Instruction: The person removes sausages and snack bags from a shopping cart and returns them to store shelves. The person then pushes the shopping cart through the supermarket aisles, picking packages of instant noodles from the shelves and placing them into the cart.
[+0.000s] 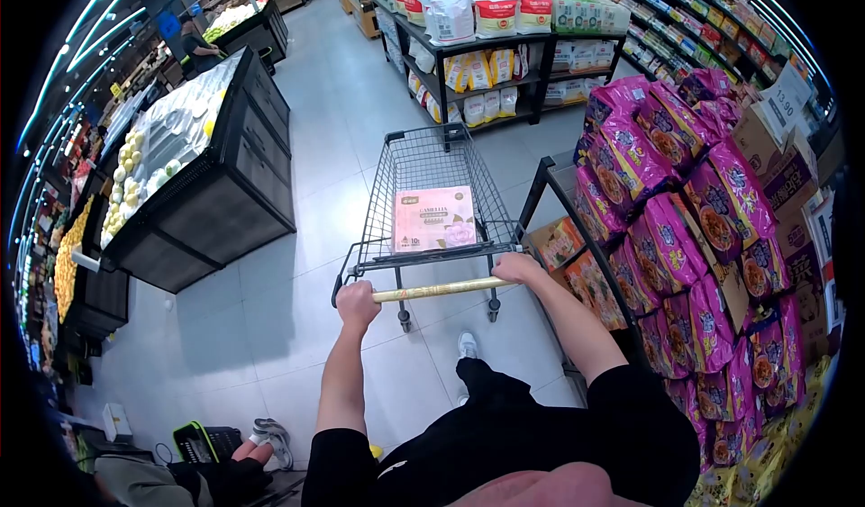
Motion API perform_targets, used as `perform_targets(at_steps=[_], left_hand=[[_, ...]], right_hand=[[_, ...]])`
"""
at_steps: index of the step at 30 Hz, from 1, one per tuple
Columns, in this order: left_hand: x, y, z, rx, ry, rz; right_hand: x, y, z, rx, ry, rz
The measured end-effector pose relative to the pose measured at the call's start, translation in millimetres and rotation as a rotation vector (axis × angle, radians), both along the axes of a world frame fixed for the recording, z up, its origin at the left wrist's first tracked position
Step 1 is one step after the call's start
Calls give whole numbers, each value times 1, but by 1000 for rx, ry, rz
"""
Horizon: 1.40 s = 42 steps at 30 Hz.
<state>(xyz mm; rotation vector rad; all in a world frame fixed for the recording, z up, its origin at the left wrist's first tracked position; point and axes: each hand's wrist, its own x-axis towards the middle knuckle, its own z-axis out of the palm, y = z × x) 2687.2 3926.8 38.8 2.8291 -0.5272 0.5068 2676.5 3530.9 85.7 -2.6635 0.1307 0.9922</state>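
Observation:
Both my hands grip the yellow handle bar (437, 291) of a shopping cart (386, 183). My left hand (358, 305) is wrapped round the bar's left end, and my right hand (518, 270) round its right end. Inside the wire basket lies a pink package (434, 219) printed with a flower and the word "Camellia". The cart points straight ahead along the tiled aisle. One of my white shoes (467, 345) shows below the handle.
Purple noodle packs (671, 255) are stacked close on the right, beside a black rack frame (541, 192). Ahead stands a shelf unit (487, 48) with bagged goods. A produce stand (243, 174) is at left. A seated person's foot (273, 442) and a basket (205, 442) are lower left.

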Motion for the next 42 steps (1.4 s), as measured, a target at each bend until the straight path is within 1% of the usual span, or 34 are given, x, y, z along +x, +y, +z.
perform_targets(at_steps=[1,2,4,8,10,13,14,16,21,26,28,31,35,37,38,40,42], left_hand=[[13,0,-1,9,-6,-4],[24,0,-2,6,-11,-25],[49,-2,0,8,-6,-66],[93,-6,-5,50,16,-111],[115,-8,-4,61,-21,-141],[144,-11,-4,103,46,-149],[153,-13,-3,57,-1,-163],[176,-12,-5,54,7,-184],[231,-12,-17,93,28,-240],[296,-18,-24,90,-20,-311],[324,-21,-29,60,-36,-350],[370,-28,-34,16,-74,-426],[421,-41,-40,-44,-78,-466],[444,-45,-42,-75,-66,-520],[455,-47,-45,-92,-81,-546],[470,-53,-42,-102,-86,-568],[485,-59,-40,-120,-103,-584]], right_hand=[[3,2,9,15,-111,-6],[8,4,8,-2,-132,-48],[19,6,11,13,-146,-87],[42,4,-4,38,-145,-169],[51,6,-3,63,-144,-198],[61,7,-5,100,-166,-232],[65,8,-6,88,-189,-226],[76,13,-10,80,-235,-237],[102,22,-7,72,-245,-277],[136,29,-15,65,-246,-367],[155,34,-10,67,-217,-407],[183,36,-22,22,-203,-465],[210,45,-4,-15,-210,-610],[219,49,-7,-28,-367,-772],[223,51,-11,-38,-363,-788],[231,55,-18,-90,-601,-784],[239,56,-20,-118,-637,-801]])
